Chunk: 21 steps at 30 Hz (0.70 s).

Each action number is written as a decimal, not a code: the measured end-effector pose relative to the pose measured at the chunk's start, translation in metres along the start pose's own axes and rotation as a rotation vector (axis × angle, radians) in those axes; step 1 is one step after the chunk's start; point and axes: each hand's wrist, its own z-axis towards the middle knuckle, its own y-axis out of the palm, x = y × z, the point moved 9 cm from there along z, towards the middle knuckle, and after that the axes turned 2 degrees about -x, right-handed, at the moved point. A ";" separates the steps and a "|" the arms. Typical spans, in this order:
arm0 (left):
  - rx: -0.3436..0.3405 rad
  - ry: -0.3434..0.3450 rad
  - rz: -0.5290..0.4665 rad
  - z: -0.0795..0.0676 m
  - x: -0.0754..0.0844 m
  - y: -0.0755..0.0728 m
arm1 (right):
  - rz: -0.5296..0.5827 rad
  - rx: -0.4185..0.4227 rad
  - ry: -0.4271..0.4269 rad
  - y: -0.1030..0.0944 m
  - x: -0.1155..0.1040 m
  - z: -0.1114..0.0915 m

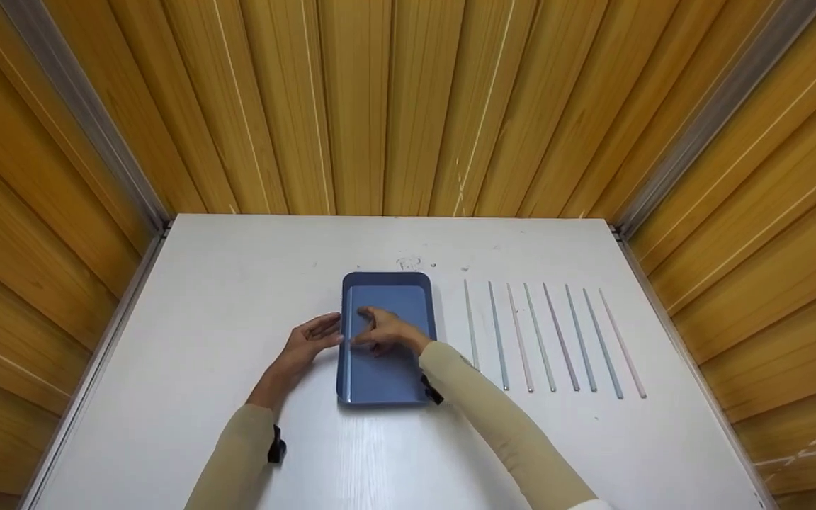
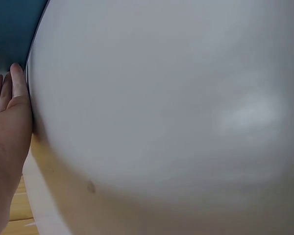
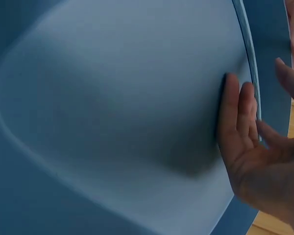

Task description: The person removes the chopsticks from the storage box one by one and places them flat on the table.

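Observation:
A blue rectangular tray (image 1: 394, 382) stands on the table. Along its left inner wall lies a pale blue chopstick (image 1: 349, 368), also visible in the right wrist view. My right hand (image 1: 388, 331) is inside the tray, its fingers spread and fairly straight beside that chopstick (image 3: 251, 54); they do not curl round it. At the tray's outer left wall rests my left hand (image 1: 307, 343), with extended fingers against the side and the thumb near the rim. In the left wrist view its fingers (image 2: 18, 83) lie along the tray wall.
To the right of the tray, several pastel chopsticks (image 1: 559, 336) lie roughly parallel on the white table (image 1: 238, 269). The nearest one is partly hidden by the right sleeve (image 1: 493, 418). Yellow wood-look panels (image 1: 351, 106) surround the table.

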 end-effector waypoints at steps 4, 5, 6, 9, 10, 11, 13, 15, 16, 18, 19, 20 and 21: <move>-0.006 -0.002 0.009 0.000 -0.001 0.001 | -0.188 0.093 -0.021 0.003 -0.005 -0.001; -0.009 0.003 0.012 0.000 -0.001 0.001 | -0.240 0.112 -0.033 0.004 -0.007 -0.001; -0.010 0.005 0.013 0.000 -0.001 0.001 | -0.277 0.128 -0.042 0.005 -0.008 -0.001; -0.016 0.016 0.017 0.001 0.000 0.001 | -0.299 0.149 -0.050 0.007 -0.010 -0.001; -0.018 0.019 0.010 0.001 0.001 0.001 | -0.276 0.145 -0.041 0.006 -0.009 0.000; -0.022 0.021 0.011 0.002 0.002 0.001 | -0.251 0.143 -0.032 0.006 -0.008 0.000; -0.027 0.019 0.018 0.002 0.002 0.001 | -0.188 0.131 -0.013 0.006 -0.006 0.000; -0.029 0.011 0.021 0.002 0.002 0.001 | -0.160 0.120 -0.009 0.006 -0.005 0.000; -0.030 0.012 0.026 0.002 0.002 0.001 | -0.157 0.114 -0.014 0.007 -0.006 -0.001; -0.026 0.010 0.030 0.001 0.002 0.001 | -0.160 0.102 -0.021 0.008 -0.007 -0.001; -0.026 0.011 0.032 0.001 0.002 0.001 | -0.174 0.100 -0.026 0.009 -0.008 -0.001; -0.025 0.012 0.033 0.001 0.001 0.001 | -0.187 0.099 -0.028 0.009 -0.009 -0.002; -0.026 0.013 0.030 0.000 0.001 0.001 | -0.172 0.091 -0.021 0.010 -0.008 -0.002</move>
